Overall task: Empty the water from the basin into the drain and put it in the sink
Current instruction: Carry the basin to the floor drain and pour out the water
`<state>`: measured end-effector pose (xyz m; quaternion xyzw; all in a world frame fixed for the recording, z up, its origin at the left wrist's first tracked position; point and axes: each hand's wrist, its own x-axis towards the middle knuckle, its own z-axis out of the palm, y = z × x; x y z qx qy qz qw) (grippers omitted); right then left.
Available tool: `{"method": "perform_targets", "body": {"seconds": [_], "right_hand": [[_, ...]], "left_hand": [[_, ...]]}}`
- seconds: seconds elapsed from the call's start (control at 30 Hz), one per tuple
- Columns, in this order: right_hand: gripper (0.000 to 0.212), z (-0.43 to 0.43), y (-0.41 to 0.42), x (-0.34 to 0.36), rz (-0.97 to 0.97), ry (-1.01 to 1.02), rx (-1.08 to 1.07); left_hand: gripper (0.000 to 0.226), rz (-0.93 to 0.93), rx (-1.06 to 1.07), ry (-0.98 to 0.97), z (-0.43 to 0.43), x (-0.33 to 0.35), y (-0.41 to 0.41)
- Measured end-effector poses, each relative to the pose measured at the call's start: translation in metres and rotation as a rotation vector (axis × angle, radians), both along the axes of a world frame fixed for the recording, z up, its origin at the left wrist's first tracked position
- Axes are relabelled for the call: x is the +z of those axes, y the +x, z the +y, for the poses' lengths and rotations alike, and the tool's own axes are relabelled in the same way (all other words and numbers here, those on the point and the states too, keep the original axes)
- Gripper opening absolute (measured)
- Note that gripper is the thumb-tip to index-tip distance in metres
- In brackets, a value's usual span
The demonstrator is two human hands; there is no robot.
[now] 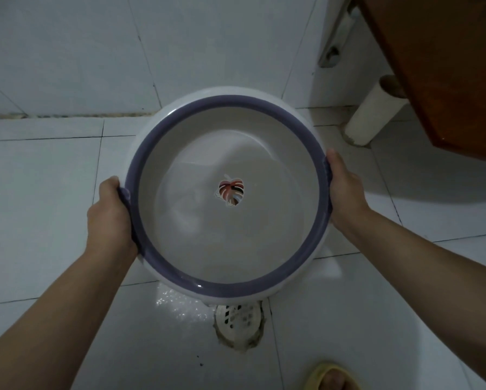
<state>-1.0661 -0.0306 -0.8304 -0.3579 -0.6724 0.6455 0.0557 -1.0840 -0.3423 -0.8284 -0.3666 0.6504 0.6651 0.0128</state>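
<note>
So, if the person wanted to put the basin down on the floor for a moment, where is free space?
Free floor lies on the left, between the wall's foot and the left hand. More lies on the right, between the right hand and the wooden cabinet. It is crowded near the white pipe, the drain under the basin, and the yellow slipper.

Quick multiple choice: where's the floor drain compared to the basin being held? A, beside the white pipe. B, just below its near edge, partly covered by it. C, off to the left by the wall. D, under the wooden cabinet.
B: the floor drain shows directly under the near rim of the basin, which the left hand and right hand grip at opposite sides.
</note>
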Motion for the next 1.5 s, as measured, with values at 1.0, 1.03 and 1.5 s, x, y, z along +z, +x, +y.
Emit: {"method": "perform_targets", "body": {"seconds": [1.0, 1.03, 1.5], "right_hand": [[0.039, -0.0008, 0.0062, 0.0059, 0.032, -0.028, -0.007], [0.039, -0.0006, 0.0063, 0.0058, 0.036, -0.030, -0.012], [0.037, 0.0018, 0.0091, 0.0046, 0.059, -0.066, -0.024]], "left_hand": [[0.034, -0.001, 0.028, 0.031, 0.0024, 0.0032, 0.0009], [0.034, 0.001, 0.032, 0.038, 0.0025, 0.0030, 0.0007], [0.034, 0.008, 0.021, 0.034, 0.0011, -0.0009, 0.0023]]}}
